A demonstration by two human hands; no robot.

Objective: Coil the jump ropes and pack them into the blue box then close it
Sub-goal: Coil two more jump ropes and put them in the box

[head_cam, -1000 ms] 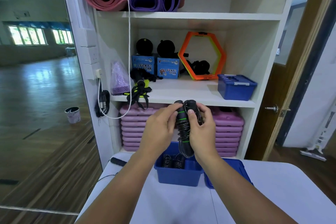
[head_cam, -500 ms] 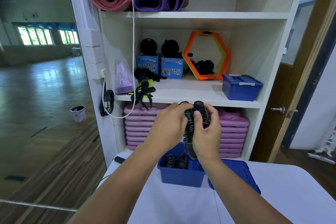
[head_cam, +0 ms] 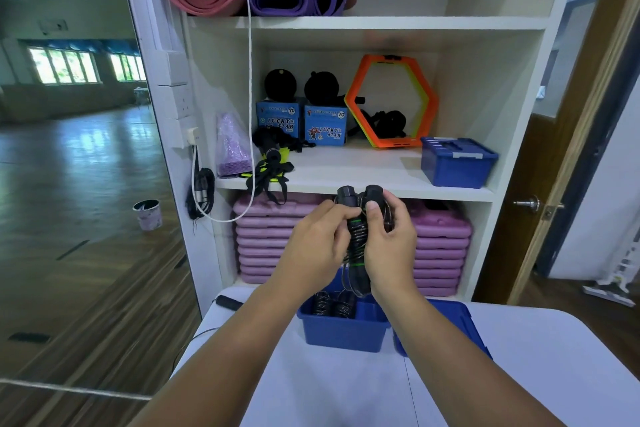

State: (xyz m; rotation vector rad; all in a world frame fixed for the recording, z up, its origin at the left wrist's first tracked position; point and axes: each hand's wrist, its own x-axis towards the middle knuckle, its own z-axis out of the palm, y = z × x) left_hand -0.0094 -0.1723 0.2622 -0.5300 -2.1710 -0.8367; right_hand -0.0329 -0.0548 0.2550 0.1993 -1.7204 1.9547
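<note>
A black jump rope with green bands (head_cam: 357,236) is bundled upright, its two handles side by side with the cord wound around them. My left hand (head_cam: 317,246) and my right hand (head_cam: 391,243) both grip the bundle from either side, above the open blue box (head_cam: 343,333) on the white table (head_cam: 329,388). Inside the box lie other coiled black ropes (head_cam: 334,303). The box's blue lid (head_cam: 460,322) lies flat on the table just right of it.
A white shelf unit (head_cam: 363,180) stands behind the table with a second closed blue box (head_cam: 457,163), an orange hexagon ring (head_cam: 391,100), black straps (head_cam: 270,173), stacked purple mats (head_cam: 266,243) and rolled mats above. A small black object (head_cam: 228,302) lies at the table's far left corner.
The view has shifted slightly; both hands stay on the rope bundle, which sits a little more upright with the handles closer together.
</note>
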